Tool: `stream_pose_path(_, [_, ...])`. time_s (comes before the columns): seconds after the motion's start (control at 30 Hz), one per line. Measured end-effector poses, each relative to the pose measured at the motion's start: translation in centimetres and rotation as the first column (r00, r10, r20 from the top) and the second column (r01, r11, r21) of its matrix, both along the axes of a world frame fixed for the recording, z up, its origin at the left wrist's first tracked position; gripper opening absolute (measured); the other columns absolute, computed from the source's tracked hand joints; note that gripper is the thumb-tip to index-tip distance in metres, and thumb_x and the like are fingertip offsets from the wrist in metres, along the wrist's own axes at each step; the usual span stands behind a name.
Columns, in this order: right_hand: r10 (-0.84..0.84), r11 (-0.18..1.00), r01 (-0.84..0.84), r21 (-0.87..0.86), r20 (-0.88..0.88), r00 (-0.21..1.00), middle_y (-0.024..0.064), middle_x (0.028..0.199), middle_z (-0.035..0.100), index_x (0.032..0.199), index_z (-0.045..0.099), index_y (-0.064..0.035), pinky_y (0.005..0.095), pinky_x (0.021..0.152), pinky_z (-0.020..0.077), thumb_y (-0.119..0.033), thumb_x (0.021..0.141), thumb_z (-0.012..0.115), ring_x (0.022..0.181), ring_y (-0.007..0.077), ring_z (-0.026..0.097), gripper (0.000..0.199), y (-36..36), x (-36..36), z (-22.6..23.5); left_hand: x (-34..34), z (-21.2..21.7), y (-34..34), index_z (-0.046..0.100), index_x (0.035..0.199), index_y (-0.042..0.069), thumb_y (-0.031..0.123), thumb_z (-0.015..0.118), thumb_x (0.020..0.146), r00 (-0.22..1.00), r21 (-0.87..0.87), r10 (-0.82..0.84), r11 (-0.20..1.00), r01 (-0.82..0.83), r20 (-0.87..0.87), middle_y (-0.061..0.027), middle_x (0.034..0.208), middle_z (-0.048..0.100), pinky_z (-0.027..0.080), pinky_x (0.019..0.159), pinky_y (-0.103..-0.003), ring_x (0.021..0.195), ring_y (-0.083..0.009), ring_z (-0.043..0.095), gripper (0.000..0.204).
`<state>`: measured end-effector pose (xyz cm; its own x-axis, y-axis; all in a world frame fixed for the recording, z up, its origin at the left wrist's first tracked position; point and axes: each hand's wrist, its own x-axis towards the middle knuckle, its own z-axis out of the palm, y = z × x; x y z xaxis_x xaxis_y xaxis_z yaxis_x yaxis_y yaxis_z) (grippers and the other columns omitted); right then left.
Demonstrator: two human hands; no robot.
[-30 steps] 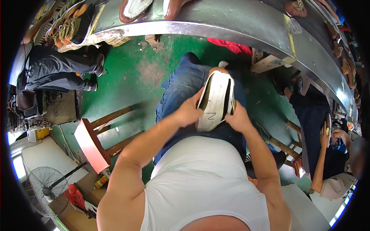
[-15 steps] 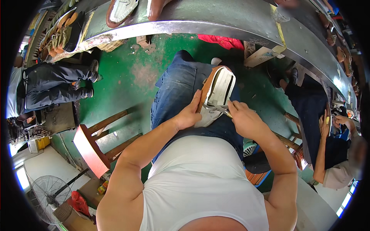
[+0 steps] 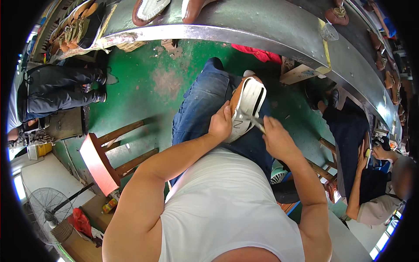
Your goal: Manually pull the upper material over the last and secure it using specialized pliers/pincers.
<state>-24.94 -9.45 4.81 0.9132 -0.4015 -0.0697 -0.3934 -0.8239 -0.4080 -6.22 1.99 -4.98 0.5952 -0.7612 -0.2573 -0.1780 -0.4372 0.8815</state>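
Light is bright but uneven: white window panes (image 3: 19,187) burn out at the left rim, and bluish-fringed glare marks the lower right edge. Highlights streak the long grey metal bench (image 3: 244,19), which fisheye distortion bows across the top; beneath it the green painted floor (image 3: 135,78) darkens into shadow. Near centre, the bare right hand (image 3: 279,139) and slim metal tool (image 3: 249,117) look motion-blurred. Black vignetting fills the corners.

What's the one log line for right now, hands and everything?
left hand: holds shoe | right hand: grips tool, blurred, at shoe | shoe: white side up, over lap | bench: ahead
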Motion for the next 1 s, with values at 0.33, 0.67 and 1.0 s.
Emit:
stream_pose_path(0.33, [-0.296,0.941,0.293,0.170,-0.003,0.955,0.0176,0.092,0.067,0.107,0.060,-0.0019,0.0435,0.071,0.0533,-0.014,0.090,0.065,0.081,0.0326,0.068,0.022,-1.0,-1.6,-5.7,1.8,1.2,-0.3,0.035,0.153,0.011,0.017,0.049,0.100,0.693,-0.025,-0.486,0.809,0.587,0.533,-0.0334,0.155,0.022,0.046,0.105,-0.042,0.127,-0.0493,0.049,0.055])
stream_pose_path(0.67, [-0.279,0.919,0.238,0.314,0.091,0.956,0.0239,0.088,0.066,0.106,0.059,0.0013,0.0482,0.071,0.0507,-0.031,0.097,0.057,0.078,0.0442,0.064,0.034,-3.7,2.0,-4.0,3.3,7.2,-2.7,0.027,0.156,0.027,0.037,0.055,0.097,0.631,0.386,-0.762,0.631,0.673,0.144,-0.0342,0.158,0.006,0.046,0.105,-0.043,0.125,-0.0482,0.052,0.066])
stream_pose_path(1.0, [-0.656,0.575,0.377,0.726,0.135,0.742,0.0097,0.090,0.064,0.115,0.058,0.0028,0.0309,0.075,0.0510,-0.026,0.101,0.054,0.080,0.0177,0.063,0.032,0.5,-3.4,-9.8,4.3,9.7,0.5,0.009,0.157,0.008,0.024,0.080,0.075,0.807,0.438,-0.557,0.687,0.579,-0.193,-0.0305,0.121,0.062,0.046,0.101,-0.042,0.115,-0.0448,0.060,0.110])
